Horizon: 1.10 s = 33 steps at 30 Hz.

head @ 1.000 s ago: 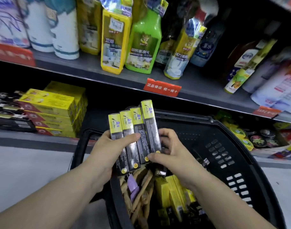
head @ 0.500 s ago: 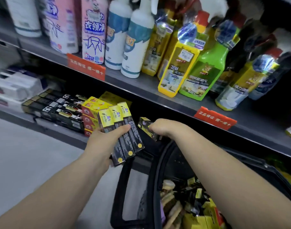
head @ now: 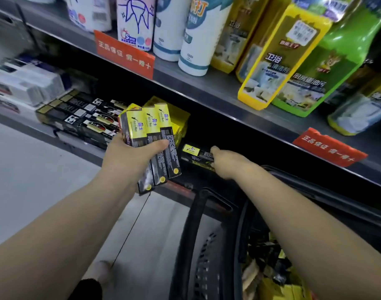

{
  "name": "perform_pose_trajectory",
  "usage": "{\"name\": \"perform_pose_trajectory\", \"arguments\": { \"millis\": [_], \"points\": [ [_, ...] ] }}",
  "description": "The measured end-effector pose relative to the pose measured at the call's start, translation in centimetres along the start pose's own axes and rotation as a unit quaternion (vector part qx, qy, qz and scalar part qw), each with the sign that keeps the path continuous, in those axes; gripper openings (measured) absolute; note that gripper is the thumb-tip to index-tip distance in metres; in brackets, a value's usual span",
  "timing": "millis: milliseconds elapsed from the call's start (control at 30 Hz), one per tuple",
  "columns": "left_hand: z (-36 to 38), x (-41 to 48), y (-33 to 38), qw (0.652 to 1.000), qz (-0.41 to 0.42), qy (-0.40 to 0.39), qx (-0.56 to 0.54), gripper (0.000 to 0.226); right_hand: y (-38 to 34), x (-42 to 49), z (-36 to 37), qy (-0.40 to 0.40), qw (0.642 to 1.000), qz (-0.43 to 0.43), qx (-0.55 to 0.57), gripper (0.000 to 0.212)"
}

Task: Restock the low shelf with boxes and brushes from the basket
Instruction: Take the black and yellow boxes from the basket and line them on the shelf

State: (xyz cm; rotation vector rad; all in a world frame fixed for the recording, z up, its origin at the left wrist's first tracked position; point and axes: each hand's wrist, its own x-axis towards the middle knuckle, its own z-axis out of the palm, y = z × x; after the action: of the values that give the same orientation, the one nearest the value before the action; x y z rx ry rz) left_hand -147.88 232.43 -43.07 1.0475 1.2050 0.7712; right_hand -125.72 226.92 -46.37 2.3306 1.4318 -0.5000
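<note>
My left hand [head: 131,156] grips three long yellow-and-black boxes [head: 154,139] fanned upright in front of the low shelf [head: 85,144]. My right hand [head: 228,163] reaches into the dark low shelf and holds one more yellow-and-black box [head: 196,152] lying flat there, to the right of a yellow box stack [head: 178,118]. The black basket [head: 191,245] stands at the lower right on the floor, with yellow boxes and wooden brushes [head: 269,280] inside.
Black boxes [head: 81,118] and white boxes [head: 22,87] fill the low shelf's left part. The shelf above carries spray bottles and cleaner bottles [head: 282,57], with red price tags [head: 124,54] on its edge. Pale floor [head: 33,180] lies to the left.
My view has closed in on the low shelf. My right hand has carried one box forward and down onto the shelf; my left hand keeps the other three, raised slightly.
</note>
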Motion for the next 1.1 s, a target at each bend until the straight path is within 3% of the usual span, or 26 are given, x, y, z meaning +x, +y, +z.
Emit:
{"name": "perform_pose_trajectory", "arguments": {
  "millis": [100,300,500,700,867,1100],
  "points": [
    [-0.7,0.9,0.2,1.0,0.002,0.001,0.019,0.041,0.7,-0.8,0.8,-0.022,1.0,0.0,-0.016,0.049],
    [-1.3,2.4,0.6,1.0,0.003,-0.002,0.014,0.045,0.4,-0.2,0.4,-0.142,0.986,-0.008,-0.086,0.044],
    [-0.9,2.6,0.7,1.0,0.006,-0.011,0.01,0.054,-2.3,6.3,2.1,-0.098,0.988,-0.042,-0.11,0.034],
    [-1.0,3.1,0.5,1.0,-0.014,-0.013,0.009,0.052,-2.7,8.5,5.9,-0.154,0.981,-0.058,-0.103,0.043],
    [-1.0,3.3,0.6,1.0,-0.019,-0.009,0.002,0.052,-2.6,8.7,7.0,-0.143,0.982,-0.091,-0.082,0.057],
    [0.2,2.7,0.6,1.0,-0.022,-0.017,0.0,0.053,-3.7,7.7,6.4,-0.138,0.984,-0.092,-0.061,0.044]
  ]
}}
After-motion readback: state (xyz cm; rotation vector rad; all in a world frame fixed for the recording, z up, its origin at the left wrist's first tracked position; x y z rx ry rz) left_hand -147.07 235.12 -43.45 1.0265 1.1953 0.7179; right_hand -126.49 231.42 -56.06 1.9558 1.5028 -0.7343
